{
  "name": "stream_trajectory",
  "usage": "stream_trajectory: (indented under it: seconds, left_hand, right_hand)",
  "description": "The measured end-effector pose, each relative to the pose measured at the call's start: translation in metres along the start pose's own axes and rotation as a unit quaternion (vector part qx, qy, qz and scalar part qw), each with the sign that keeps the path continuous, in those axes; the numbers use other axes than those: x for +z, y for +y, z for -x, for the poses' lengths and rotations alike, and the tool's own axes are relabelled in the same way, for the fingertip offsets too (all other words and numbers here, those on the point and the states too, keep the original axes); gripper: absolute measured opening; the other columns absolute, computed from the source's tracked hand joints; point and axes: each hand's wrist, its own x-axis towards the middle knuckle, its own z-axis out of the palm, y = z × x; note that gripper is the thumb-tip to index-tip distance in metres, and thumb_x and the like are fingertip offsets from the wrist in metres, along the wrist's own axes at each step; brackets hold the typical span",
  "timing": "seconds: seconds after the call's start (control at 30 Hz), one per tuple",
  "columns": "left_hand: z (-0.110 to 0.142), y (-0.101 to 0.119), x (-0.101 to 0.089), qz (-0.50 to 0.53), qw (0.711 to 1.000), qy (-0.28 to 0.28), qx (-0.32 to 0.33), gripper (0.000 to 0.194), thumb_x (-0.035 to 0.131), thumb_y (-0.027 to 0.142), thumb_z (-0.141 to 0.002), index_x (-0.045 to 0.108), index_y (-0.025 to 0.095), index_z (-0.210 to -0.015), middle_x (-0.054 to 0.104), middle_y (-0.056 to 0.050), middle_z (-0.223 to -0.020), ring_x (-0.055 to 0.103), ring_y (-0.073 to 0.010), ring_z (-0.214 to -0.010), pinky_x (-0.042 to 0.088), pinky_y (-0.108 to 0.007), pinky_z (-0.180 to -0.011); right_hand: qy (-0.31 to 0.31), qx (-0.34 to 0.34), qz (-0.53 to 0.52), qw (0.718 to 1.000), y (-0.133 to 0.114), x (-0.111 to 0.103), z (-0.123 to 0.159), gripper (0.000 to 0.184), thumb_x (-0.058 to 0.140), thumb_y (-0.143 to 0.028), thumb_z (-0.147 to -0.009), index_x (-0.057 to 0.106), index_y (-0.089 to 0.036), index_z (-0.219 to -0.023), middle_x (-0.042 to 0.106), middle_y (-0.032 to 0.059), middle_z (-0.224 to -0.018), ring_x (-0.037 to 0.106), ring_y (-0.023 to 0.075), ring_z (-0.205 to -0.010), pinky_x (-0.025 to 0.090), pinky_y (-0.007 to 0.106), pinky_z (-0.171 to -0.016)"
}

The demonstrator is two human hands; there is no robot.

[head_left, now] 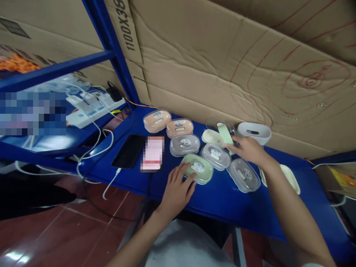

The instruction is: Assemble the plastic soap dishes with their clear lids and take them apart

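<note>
My left hand [179,183] curls its fingers over the near left end of a green soap box [204,174] with a clear lid and round sticker. Farther right, my right hand [249,150] pinches a flat, pale green piece [224,134] between thumb and fingers, tilted above the other boxes. Below that piece is a cream tray [210,136], and behind it a clear lid [213,121]. Grey lidded boxes [215,156] lie between my hands, with another grey box [244,176] under my right wrist. A grey-white, slotted dish [253,131] stands behind my right hand.
Two peach boxes [157,121] sit at the back left of the blue table [172,196]. A black phone [128,151] and a lit phone [152,154] lie left, near cables and a power strip [96,111]. A cardboard wall [194,66] rises behind. A cream dish [290,178] lies right.
</note>
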Motion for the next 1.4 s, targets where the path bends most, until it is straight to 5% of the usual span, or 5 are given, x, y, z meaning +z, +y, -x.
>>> stream_trajectory:
  seconds: [0.4, 0.6, 0.9, 1.17, 1.4]
  left_hand:
    - [0.001, 0.0, 0.002, -0.004, 1.0, 0.012, 0.009, 0.029, 0.06, 0.02, -0.105, 0.063, 0.024, -0.133, 0.055, -0.015, -0.157, 0.047, -0.0357, -0.153, 0.052, -0.054, -0.114]
    - [0.001, 0.0, 0.002, -0.01, 1.0, 0.021, 0.019, 0.03, 0.061, 0.021, -0.104, 0.063, 0.023, -0.134, 0.055, -0.016, -0.157, 0.047, -0.036, -0.153, 0.054, -0.054, -0.113]
    - [0.004, -0.001, 0.003, -0.003, 1.0, 0.025, 0.017, 0.031, 0.061, 0.021, -0.105, 0.065, 0.023, -0.135, 0.055, -0.016, -0.158, 0.049, -0.0365, -0.153, 0.057, -0.055, -0.11]
    - [-0.008, -0.006, 0.007, 0.021, 0.999, 0.0, 0.025, 0.047, 0.059, 0.025, -0.107, 0.054, 0.023, -0.153, 0.043, -0.016, -0.17, 0.039, -0.0371, -0.16, 0.051, -0.058, -0.119]
    - [-0.016, -0.002, -0.005, 0.118, 0.986, 0.081, 0.089, 0.048, 0.048, 0.003, -0.103, 0.057, 0.02, -0.147, 0.053, -0.016, -0.161, 0.046, -0.0284, -0.155, 0.044, -0.053, -0.124]
  right_hand:
    - [0.175, -0.059, 0.094, 0.978, -0.012, 0.011, 0.033, 0.043, 0.05, -0.016, -0.104, 0.064, -0.018, -0.145, 0.069, 0.0181, -0.141, 0.063, 0.0359, -0.126, 0.048, 0.046, -0.101]
    - [-0.028, -0.055, 0.034, 0.997, -0.073, 0.012, -0.035, 0.035, 0.045, -0.026, -0.11, 0.073, -0.015, -0.129, 0.076, 0.019, -0.126, 0.071, 0.0305, -0.118, 0.053, 0.039, -0.096]
    - [-0.03, 0.009, 0.009, 0.999, -0.117, 0.001, -0.096, 0.034, 0.068, -0.038, -0.103, 0.069, -0.011, -0.124, 0.072, 0.0165, -0.126, 0.071, 0.027, -0.113, 0.058, 0.043, -0.097]
    - [0.25, -0.116, -0.157, 0.948, -0.093, -0.003, 0.053, 0.021, 0.054, -0.039, -0.111, 0.064, -0.02, -0.114, 0.076, 0.0092, -0.112, 0.07, 0.0246, -0.101, 0.049, 0.039, -0.094]
    - [0.233, -0.087, -0.143, 0.958, -0.135, 0.071, 0.162, 0.013, 0.056, -0.025, -0.109, 0.066, -0.019, -0.115, 0.077, 0.0076, -0.1, 0.07, 0.0235, -0.087, 0.051, 0.041, -0.087]
